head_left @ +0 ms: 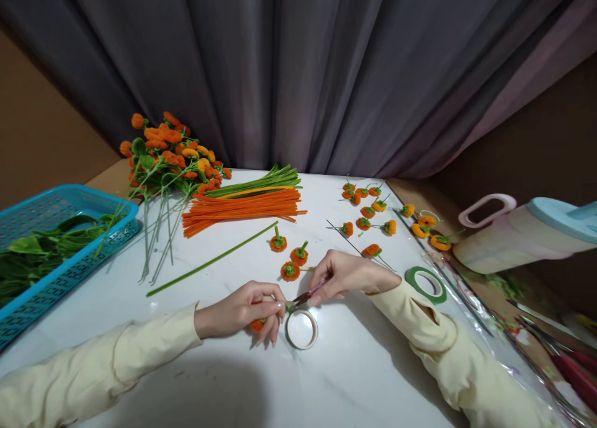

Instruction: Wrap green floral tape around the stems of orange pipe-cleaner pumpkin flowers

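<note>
My left hand (254,308) is closed around a small orange fuzzy flower head (257,324), mostly hidden by the fingers, with its green stem between thumb and forefinger. My right hand (336,276) grips small scissors (303,298), whose blades are at the stem beside my left fingertips. Just below the blades a roll of tape with a pale rim (302,346) lies on the white table (321,390). Above my hands sit three orange flower heads with green tops, the nearest being an orange flower head (290,270). One green pipe cleaner (212,258) lies left of them.
Bundles of orange pipe cleaners (242,209) and green pipe cleaners (270,179) lie beyond. A bunch of orange flowers (163,142) and a blue basket (128,213) of leaves stand left. Right are several flower heads (367,212), green tape (426,285) and a tumbler (513,238).
</note>
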Motion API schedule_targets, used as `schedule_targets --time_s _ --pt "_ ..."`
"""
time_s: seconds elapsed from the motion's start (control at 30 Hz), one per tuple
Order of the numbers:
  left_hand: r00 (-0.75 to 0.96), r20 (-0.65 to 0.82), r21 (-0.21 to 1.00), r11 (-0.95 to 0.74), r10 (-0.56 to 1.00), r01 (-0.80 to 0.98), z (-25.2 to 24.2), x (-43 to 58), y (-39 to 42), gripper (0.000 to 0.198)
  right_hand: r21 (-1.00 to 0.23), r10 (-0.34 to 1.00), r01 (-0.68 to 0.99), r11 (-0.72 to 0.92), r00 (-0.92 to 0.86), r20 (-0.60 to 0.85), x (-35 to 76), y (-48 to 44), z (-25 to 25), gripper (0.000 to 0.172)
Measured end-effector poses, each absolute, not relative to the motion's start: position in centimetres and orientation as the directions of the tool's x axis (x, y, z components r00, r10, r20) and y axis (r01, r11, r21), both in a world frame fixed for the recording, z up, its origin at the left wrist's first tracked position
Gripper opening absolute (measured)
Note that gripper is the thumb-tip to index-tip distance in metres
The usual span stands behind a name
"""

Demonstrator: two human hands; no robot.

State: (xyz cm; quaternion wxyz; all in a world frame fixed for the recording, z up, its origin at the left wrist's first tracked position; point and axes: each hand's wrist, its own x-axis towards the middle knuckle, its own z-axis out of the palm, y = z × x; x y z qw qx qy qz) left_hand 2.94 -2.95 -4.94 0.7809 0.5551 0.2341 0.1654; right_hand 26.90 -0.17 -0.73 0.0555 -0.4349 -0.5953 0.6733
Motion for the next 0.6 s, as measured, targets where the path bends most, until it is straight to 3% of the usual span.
schedule_targets --time_s 0.23,0.6 --pt "0.834 -0.206 0.949 0.314 0.512 0.042 -4.87 3.01 -2.94 0.032 -0.857 0.534 0.342 -0.385 -0.675 -0.509 26.46 -0.40 -1.59 0.026" --pt "0.841 -0.191 0.969 0.234 0.505 0.080 -4.84 2.89 -2.93 0.034 -0.806 0.464 0.320 -0.499 -0.687 -0.560 26.21 -0.36 -1.61 0.019"
